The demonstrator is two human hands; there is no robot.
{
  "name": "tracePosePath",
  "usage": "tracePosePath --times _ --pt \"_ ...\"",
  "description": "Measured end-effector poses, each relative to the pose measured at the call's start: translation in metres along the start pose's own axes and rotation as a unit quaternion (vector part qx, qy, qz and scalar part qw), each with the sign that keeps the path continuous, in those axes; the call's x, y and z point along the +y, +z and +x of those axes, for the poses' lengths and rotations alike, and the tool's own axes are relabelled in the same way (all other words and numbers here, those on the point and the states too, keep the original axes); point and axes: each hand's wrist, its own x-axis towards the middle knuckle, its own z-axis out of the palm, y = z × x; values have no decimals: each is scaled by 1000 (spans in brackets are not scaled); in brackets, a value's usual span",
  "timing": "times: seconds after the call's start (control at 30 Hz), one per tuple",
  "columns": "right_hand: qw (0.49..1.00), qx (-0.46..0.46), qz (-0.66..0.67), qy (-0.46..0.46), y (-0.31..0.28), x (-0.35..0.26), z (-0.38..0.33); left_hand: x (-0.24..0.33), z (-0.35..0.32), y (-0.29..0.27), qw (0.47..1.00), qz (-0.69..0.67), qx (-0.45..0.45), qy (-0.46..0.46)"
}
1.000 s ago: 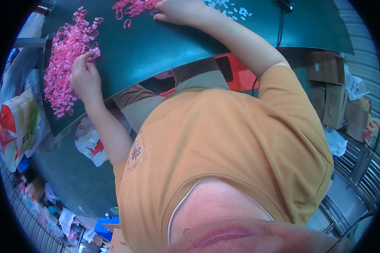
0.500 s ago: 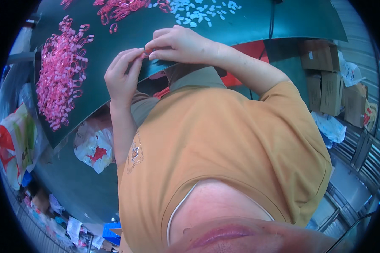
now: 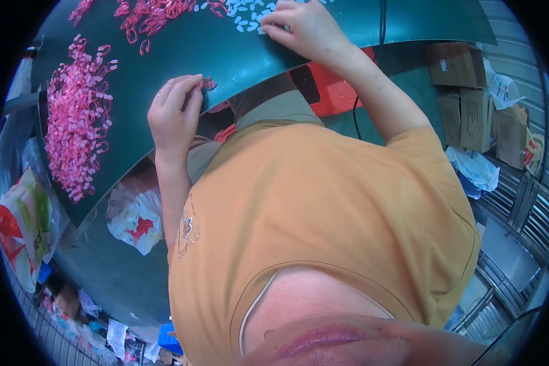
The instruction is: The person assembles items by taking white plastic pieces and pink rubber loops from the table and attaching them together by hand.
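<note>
Hands at the green table
Left hand pinches a pink clip at its fingertips, axis unclear; right hand, fingers curled, touches white pieces

Even, fairly bright light falls from above, with a soft sheen on the green tabletop and only faint shadows under the hands. The fisheye bends straight edges hard toward the black circular rim. The person's chin at the lower edge is blurred, too close to focus.
</note>
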Motion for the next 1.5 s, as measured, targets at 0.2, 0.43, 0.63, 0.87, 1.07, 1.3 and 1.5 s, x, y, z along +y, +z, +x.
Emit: tracePosePath --times 0.2,0.43,0.63,0.87,1.07,1.3,1.5 --pt "998 -1 51 24 5 -11 24 0 1 0 1000 -14 -9 -13" --pt "993 -90 -42 -63 -16 -22 36 0 0 -3 1000 -3 -9 -8" --pt "988 -39 109 -101 10 -32 33 5 3 -4 1000 -12 -18 -14" --pt "924 -135 354 -43 20 -50 39 3 1 -5 999 -15 -19 -22" --pt "894 -182 410 8 25 -55 44 1 1 -3 999 -23 -17 -18" --pt "895 -161 417 -1 35 -56 44 1 2 -2 1000 -14 -3 -13" --pt "899 -176 401 -5 33 -64 43 2 0 -4 1000 -1 -15 -7"
